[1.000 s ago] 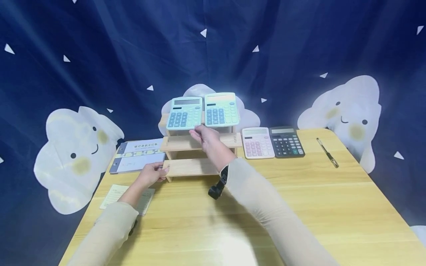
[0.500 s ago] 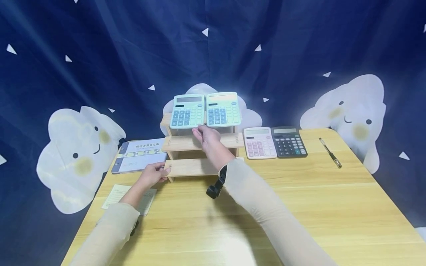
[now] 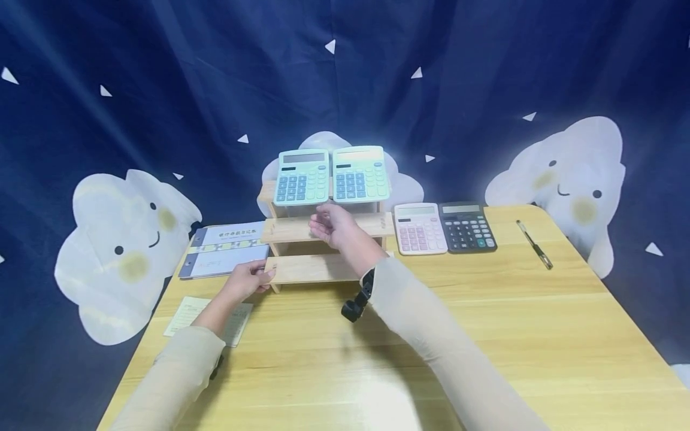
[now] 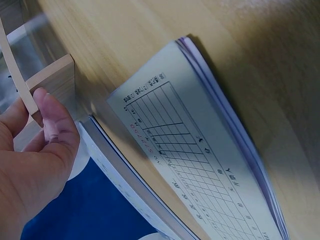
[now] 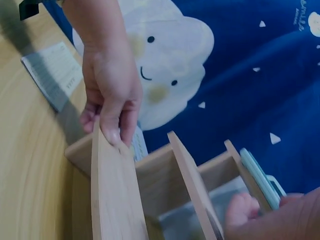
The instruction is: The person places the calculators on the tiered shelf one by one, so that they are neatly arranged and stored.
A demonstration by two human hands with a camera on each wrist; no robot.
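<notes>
A three-tier wooden rack (image 3: 315, 269) stands on the table. My left hand (image 3: 247, 281) pinches the left end of its lowest shelf between thumb and fingers, as the left wrist view also shows. Two light blue calculators, the left one (image 3: 303, 178) and the right one (image 3: 360, 174), lie side by side on the top tier, tilted toward me. Just below them my right hand (image 3: 336, 226) hovers in front of the middle shelf, fingers loosely spread and nothing held. In the right wrist view only part of that hand shows at the lower right, near a calculator's edge (image 5: 262, 179).
Right of the rack lie a pink calculator (image 3: 419, 229), a black calculator (image 3: 468, 228) and a pen (image 3: 533, 244). On the left are blue-white account books (image 3: 223, 250) and, nearer me, a receipt pad (image 4: 175, 145). A dark blue curtain (image 3: 458, 90) hangs behind the table.
My right hand has let go of the left blue calculator's lower edge and dropped slightly away, its fingers loosening. The left hand keeps its grip on the lowest shelf.
</notes>
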